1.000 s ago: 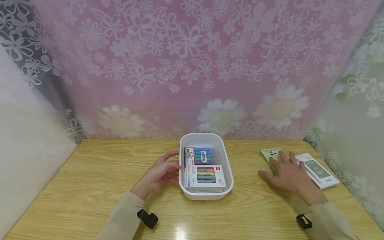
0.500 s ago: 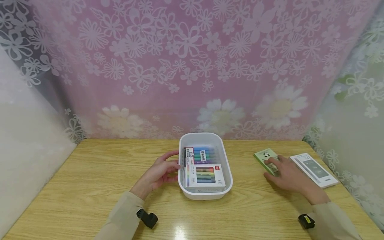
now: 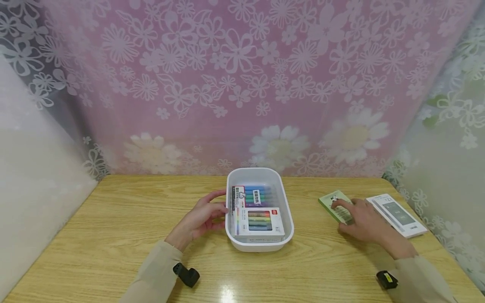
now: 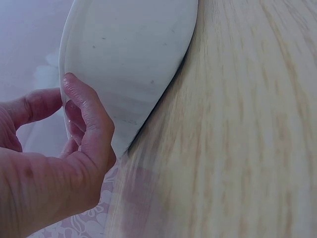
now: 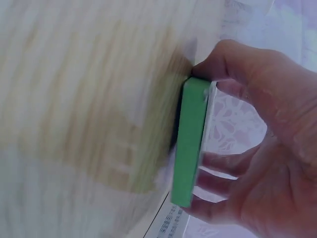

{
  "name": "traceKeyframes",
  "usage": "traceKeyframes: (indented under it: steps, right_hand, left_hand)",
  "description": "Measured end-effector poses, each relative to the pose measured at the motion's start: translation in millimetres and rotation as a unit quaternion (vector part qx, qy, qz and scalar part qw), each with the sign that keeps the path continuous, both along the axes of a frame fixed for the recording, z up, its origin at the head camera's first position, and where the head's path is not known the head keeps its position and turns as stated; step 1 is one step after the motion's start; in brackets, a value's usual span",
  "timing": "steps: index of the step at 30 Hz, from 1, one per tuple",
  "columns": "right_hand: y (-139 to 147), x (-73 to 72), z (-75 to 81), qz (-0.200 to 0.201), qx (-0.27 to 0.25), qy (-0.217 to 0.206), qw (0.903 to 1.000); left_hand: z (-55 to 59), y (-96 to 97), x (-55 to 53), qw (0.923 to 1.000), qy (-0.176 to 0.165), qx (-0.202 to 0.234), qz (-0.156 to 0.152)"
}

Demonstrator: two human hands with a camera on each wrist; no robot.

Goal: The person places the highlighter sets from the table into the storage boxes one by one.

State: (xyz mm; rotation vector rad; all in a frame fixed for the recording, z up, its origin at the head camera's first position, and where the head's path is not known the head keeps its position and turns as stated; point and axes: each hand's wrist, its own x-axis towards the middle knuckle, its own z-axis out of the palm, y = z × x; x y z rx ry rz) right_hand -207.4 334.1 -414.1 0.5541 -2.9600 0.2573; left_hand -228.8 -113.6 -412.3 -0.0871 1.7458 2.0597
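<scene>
My left hand [image 3: 201, 216] holds the left side of a white plastic basket [image 3: 286, 202], with the thumb at the rim and curled fingers against the outer wall [image 4: 133, 54]. Inside the basket lie a white pack of coloured pens [image 3: 280, 229] with a window and a clear pack of blue, green and purple pens [image 3: 261, 191]. On the right, my right hand [image 3: 363, 219] grips a small green box [image 3: 329, 201] with a panda picture. In the right wrist view its thumb meets one end of the green box [image 5: 190, 139], and several fingers lie along its top.
A white box with a grey-green panel [image 3: 398, 214] lies on the table just right of my right hand. The wooden table [image 3: 113, 235] ends at a pink flowered curtain [image 3: 212, 105] behind, with pale curtains at both sides.
My right hand has drawn the green box leftward, away from the white box, and its spread fingers have bent around it. The white box has also shifted slightly left. My left hand stays at the basket.
</scene>
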Motion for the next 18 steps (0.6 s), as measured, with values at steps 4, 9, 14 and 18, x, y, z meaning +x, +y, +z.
traceKeyframes:
  steps: [4, 9, 14, 18]
  right_hand:
    - [-6.6, 0.8, 3.2, -0.026, 0.012, -0.018, 0.9994]
    - [-15.7, 0.9, 3.9, -0.031, 0.052, 0.02, 0.998]
    - [-19.2, 0.8, 4.2, -0.029, 0.057, 0.036, 0.9973]
    - [-19.3, 1.7, 5.1, -0.025, 0.051, 0.037, 0.9977]
  left_hand:
    - [0.5, 0.0, 0.5, 1.0, -0.001, -0.002, 0.002]
    - [1.0, -0.2, 0.7, 1.0, -0.001, -0.002, -0.002]
    - [2.1, -0.3, 1.3, 1.0, 0.0, 0.0, -0.002]
    - [3.6, 0.5, 2.0, 1.0, 0.0, -0.001, 0.002]
